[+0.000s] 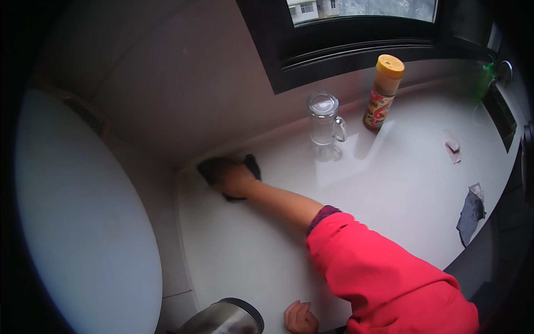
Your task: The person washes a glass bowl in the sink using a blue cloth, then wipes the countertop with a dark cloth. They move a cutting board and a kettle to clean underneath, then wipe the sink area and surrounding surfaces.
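Note:
My right hand (pixel 235 179), at the end of a red sleeve, presses a dark cloth (pixel 252 165) onto the white countertop (pixel 233 242) close to its back left corner; the hand is blurred. Low in the picture, my left hand (pixel 300 318) rests at the near edge of the counter with its fingers curled, and whether anything is in it cannot be told. Just left of that hand is a stainless steel vessel (pixel 225 319) with a dark rim, partly cut off by the frame.
By the back wall stand a lidded glass mug (pixel 323 119) and a yellow-capped bottle (pixel 383 94). Crumpled paper (pixel 452 148) and a grey scrap (pixel 471 215) lie at right. A green bottle (pixel 484 83) stands near the sink opening (pixel 500 115). A large pale rounded surface (pixel 87 217) fills the left.

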{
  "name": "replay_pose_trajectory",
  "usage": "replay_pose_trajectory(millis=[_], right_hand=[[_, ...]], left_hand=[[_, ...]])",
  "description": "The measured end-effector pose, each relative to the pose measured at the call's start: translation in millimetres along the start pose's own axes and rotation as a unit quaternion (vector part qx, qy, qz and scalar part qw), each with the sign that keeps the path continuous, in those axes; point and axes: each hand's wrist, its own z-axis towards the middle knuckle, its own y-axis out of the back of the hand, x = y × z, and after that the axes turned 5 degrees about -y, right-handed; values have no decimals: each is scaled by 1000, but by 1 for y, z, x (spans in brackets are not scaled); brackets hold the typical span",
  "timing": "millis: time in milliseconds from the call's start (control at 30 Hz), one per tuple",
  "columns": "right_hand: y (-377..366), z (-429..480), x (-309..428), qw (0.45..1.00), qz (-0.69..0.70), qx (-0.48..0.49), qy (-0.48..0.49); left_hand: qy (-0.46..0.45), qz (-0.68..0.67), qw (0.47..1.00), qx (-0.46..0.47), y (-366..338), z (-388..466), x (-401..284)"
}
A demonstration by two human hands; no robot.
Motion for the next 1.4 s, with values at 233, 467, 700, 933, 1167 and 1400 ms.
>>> replay_pose_trajectory(millis=[233, 467, 700, 933, 1167, 1400], right_hand=[[84, -93, -63, 974, -194, -58, -98], [183, -279, -85, 937, -248, -126, -212], [195, -313, -23, 936, -165, -287, -116], [17, -172, 98, 993, -49, 57, 87], [135, -267, -28, 991, -131, 3, -36], [283, -353, -150, 952, -238, -69, -179]], left_hand=[[-5, -56, 998, 0, 3, 8, 1], [-8, -82, 997, -1, 8, 11, 3], [-12, -70, 997, -38, 7, 7, 7], [23, -22, 999, -31, -2, 9, -5], [62, 72, 995, -8, 7, 7, -3], [79, -108, 984, -115, -53, 113, -74]])
